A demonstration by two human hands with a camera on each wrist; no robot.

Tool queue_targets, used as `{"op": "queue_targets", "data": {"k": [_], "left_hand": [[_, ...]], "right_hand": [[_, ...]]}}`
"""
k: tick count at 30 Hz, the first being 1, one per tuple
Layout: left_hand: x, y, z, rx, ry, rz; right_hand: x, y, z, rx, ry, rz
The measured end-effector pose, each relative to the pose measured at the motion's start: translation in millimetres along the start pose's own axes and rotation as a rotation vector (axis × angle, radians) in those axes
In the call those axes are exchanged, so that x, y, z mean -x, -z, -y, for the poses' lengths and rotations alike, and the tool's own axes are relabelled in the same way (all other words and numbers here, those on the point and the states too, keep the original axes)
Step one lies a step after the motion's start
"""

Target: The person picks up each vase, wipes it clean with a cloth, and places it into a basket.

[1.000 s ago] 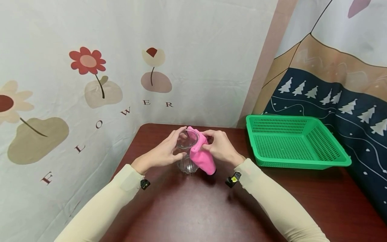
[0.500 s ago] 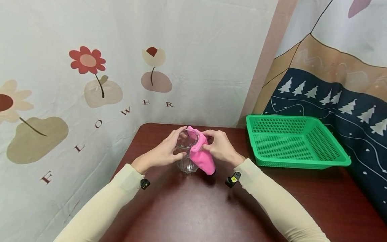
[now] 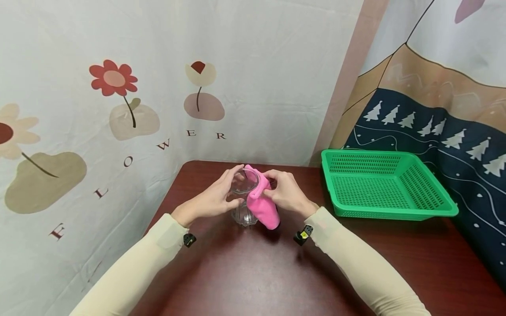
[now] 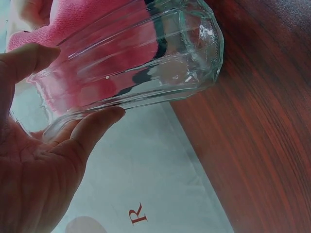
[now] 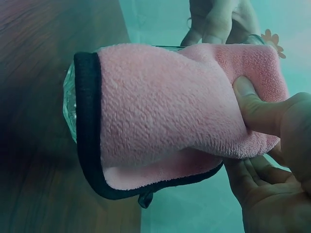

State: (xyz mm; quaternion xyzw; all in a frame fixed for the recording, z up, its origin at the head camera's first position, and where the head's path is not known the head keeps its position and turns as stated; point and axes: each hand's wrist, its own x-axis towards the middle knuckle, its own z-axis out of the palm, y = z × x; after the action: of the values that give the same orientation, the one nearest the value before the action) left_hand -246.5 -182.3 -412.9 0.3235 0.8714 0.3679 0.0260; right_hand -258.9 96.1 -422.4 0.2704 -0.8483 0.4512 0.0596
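A clear glass jar (image 3: 242,215) with ribbed sides and a wide round mouth stands upright at the table's far side. My left hand (image 3: 211,199) holds it near the rim, thumb in front and fingers behind, as the left wrist view also shows of the jar (image 4: 194,73). Draped over the jar's right side is a pink cloth (image 3: 264,210). The right wrist view shows the fluffy cloth (image 5: 165,102) with dark edging and a small loop. My right hand (image 3: 288,193) pinches the cloth's upper part by the rim. The cloth hides part of the jar.
To the right, a green plastic basket (image 3: 395,215) with perforated walls sits on the dark red-brown table (image 3: 253,281). Behind the table hangs a white printed curtain (image 3: 269,87). A dark blue panel with white trees (image 3: 419,127) lines the right side.
The cloth's lower end and my right hand have shifted slightly left. My left hand and the jar stay almost in place.
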Motion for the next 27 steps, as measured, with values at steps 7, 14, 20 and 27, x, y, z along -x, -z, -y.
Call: {"op": "queue_targets", "data": {"k": [7,14,20,27], "left_hand": [[0.4,0.3,-0.2,-0.007,-0.003,0.006],[0.5,1.2,-2.1,-0.01,0.001,0.007],[0.6,1.5,-2.4,-0.012,0.008,0.004],[0.8,1.0,-2.5,-0.003,0.019,0.006]], "right_hand": [[0.4,-2.7,-2.1,0.051,0.026,0.009],[-0.2,-5.4,-2.8,0.11,0.046,0.047],[-1.2,-7.5,-3.7,0.165,0.066,0.078],[0.2,-9.8,-7.9,0.21,0.083,0.1]]}}
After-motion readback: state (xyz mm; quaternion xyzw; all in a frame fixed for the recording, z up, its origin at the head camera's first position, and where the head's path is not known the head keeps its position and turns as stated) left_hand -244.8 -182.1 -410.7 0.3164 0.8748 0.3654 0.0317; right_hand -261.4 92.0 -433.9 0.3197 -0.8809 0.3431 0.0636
